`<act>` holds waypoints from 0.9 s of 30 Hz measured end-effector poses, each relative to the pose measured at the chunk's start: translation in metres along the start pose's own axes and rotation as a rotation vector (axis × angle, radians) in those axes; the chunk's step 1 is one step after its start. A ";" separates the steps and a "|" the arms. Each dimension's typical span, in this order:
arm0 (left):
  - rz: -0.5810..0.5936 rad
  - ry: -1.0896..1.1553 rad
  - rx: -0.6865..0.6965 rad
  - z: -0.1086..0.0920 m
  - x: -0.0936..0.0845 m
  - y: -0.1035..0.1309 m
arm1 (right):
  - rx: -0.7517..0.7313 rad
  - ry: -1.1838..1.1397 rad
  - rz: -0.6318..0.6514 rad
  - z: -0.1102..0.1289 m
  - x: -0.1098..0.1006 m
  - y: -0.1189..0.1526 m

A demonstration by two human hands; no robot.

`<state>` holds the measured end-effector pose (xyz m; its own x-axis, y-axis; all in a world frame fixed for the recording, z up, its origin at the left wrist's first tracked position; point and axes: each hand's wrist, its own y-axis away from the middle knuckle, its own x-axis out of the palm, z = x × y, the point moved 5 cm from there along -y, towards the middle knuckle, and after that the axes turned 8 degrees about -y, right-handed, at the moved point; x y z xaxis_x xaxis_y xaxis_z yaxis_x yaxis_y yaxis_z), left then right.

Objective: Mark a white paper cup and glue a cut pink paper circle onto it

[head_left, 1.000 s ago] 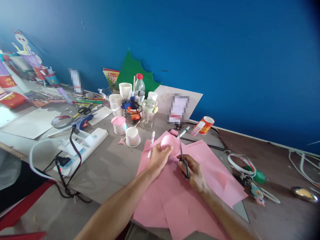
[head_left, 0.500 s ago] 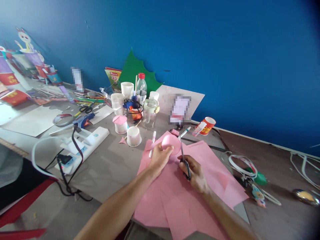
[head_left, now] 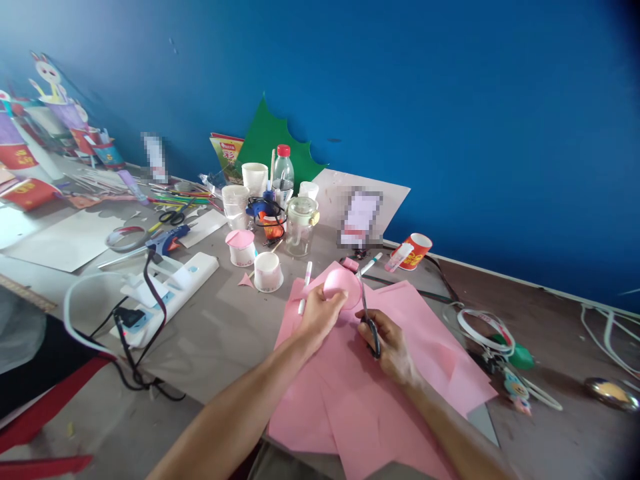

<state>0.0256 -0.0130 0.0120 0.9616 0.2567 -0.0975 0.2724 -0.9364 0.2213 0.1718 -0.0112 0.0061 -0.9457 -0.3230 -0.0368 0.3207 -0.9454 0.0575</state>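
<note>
Pinched between the thumb and fingers of my left hand (head_left: 321, 312) is a round pink paper disc (head_left: 342, 287). My right hand (head_left: 389, 339) is closed around the dark handles of a pair of scissors (head_left: 372, 332). The scissor blades point away from me along the disc's right edge. Beneath both hands lie several overlapping sheets of pink paper (head_left: 350, 407). A white marker (head_left: 305, 288) rests on the paper left of the disc, and a second marker (head_left: 371, 264) lies beyond it on the right.
Two paper cups stand to the left, one topped with pink paper (head_left: 241, 247), one plain white (head_left: 268, 272). Behind them are a glass jar (head_left: 300, 230) and a red-capped bottle (head_left: 283, 167). A power strip (head_left: 200, 273) and glue gun (head_left: 170, 241) sit left; a red cup (head_left: 420, 251) lies right.
Almost nothing differs. Both hands, the disc and the scissors stay in nearly the same place.
</note>
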 end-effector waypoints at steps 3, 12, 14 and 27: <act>0.000 0.014 0.022 0.003 0.001 -0.002 | 0.002 -0.007 0.010 -0.002 -0.001 0.000; 0.012 0.054 0.045 0.003 0.002 -0.004 | 0.019 -0.006 0.017 -0.002 0.000 0.000; 0.017 0.032 0.035 0.001 0.002 -0.002 | 0.011 -0.002 0.011 -0.002 0.000 0.000; -0.012 -0.002 0.012 0.001 0.000 -0.003 | 0.014 -0.013 0.015 -0.003 0.000 0.000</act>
<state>0.0248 -0.0102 0.0101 0.9582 0.2673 -0.1015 0.2832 -0.9362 0.2081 0.1719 -0.0110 0.0026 -0.9415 -0.3363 -0.0226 0.3340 -0.9398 0.0719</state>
